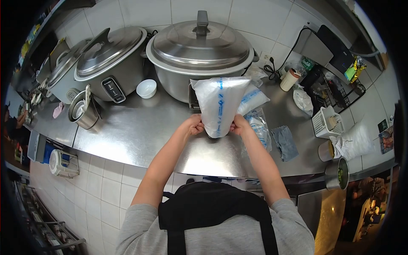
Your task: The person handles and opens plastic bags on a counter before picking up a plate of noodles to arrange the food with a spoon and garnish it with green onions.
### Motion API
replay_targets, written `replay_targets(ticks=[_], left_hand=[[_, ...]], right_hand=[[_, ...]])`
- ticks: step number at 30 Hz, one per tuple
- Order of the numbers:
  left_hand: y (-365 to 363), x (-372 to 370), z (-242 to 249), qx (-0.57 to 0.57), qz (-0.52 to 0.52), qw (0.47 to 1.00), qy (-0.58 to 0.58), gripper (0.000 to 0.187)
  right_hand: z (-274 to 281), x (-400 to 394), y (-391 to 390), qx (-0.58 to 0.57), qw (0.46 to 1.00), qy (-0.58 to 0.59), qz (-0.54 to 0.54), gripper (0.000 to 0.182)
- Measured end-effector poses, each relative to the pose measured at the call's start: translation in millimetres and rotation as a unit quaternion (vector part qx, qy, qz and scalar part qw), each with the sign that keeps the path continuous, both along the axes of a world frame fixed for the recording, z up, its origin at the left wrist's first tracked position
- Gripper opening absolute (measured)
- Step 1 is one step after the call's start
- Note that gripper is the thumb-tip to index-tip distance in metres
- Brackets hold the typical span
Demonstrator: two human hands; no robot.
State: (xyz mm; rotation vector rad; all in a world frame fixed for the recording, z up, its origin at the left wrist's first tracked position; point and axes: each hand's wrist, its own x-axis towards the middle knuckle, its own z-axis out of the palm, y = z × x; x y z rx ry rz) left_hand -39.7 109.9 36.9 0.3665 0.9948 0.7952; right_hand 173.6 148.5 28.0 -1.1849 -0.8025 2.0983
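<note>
A whitish plastic bag (221, 106) with blue print down its front stands upright between my hands, above the steel counter. On its lower left side, my left hand (195, 124) is closed with the fingers curled against the plastic. My right hand (239, 125) grips the lower right side in the same way. Something dark shows under the bag's bottom edge, too little to name. Just behind and to the right lies another blue-printed plastic bag (254, 100), and a clear plastic packet (258, 127) rests beside my right wrist.
A large lidded rice cooker (199, 46) stands behind the bag, with another cooker (112, 55) to its left. Near them are a white bowl (146, 89) and a metal pot (87, 112). Rightward lie a grey cloth (284, 143), a white basket (328, 123) and a steel pot (337, 173).
</note>
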Motion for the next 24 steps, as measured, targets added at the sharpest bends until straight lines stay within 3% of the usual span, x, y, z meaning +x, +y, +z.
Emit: replay_targets(ticks=[1, 3, 4, 6, 7, 10, 12, 14, 16, 18, 20, 22, 23, 24], left_hand=[[-5, -2, -10, 0.002, 0.001, 1.0, 0.001, 0.017], [-19, -9, -29, -0.051, 0.08, 0.962, -0.257, 0.013], [-33, -5, -23, -0.051, 0.08, 0.962, -0.256, 0.013], [-64, 5, -12, 0.006, 0.129, 0.932, -0.34, 0.007], [-75, 14, -7, 0.002, 0.131, 0.931, -0.34, 0.007], [-95, 35, -7, 0.02, 0.193, 0.93, -0.312, 0.002], [-92, 38, -22, 0.146, 0.153, 0.949, -0.236, 0.008], [-90, 36, -30, 0.16, 0.16, 0.953, -0.2, 0.01], [-90, 32, -33, 0.174, 0.163, 0.957, -0.166, 0.013], [-92, 26, -38, 0.174, 0.115, 0.978, 0.006, 0.016], [-104, 18, -31, 0.16, 0.089, 0.982, 0.042, 0.016], [-118, 6, -28, 0.157, 0.056, 0.984, 0.056, 0.015], [-125, 0, -29, 0.156, 0.048, 0.985, 0.055, 0.015], [-133, -6, -31, 0.165, 0.041, 0.983, 0.063, 0.014]], right_hand=[[-1, 6, -5, 0.002, 1.0, 0.001, 0.001, 0.012], [-5, 16, -19, -0.058, 0.97, 0.235, 0.009, 0.013], [2, 14, -32, -0.058, 0.97, 0.236, 0.009, 0.013], [12, 12, -62, -0.128, 0.937, 0.305, -0.112, 0.013], [5, 12, -71, -0.116, 0.927, 0.346, -0.091, 0.012], [-6, 1, -86, -0.058, 0.938, 0.314, -0.134, 0.02], [-23, -1, -86, -0.031, 0.938, 0.324, -0.12, 0.023], [-44, 0, -87, -0.006, 0.937, 0.334, -0.107, 0.026], [-50, 3, -91, 0.042, 0.976, 0.174, -0.126, 0.025], [-39, 12, -103, 0.089, 0.985, 0.105, -0.107, 0.022], [-15, 24, -122, 0.129, 0.987, 0.035, -0.091, 0.019], [4, 41, -143, 0.275, 0.947, -0.155, -0.064, 0.013], [8, 52, -153, 0.393, 0.869, -0.273, -0.124, 0.011], [16, 66, -160, 0.39, 0.869, -0.276, -0.13, 0.011]])
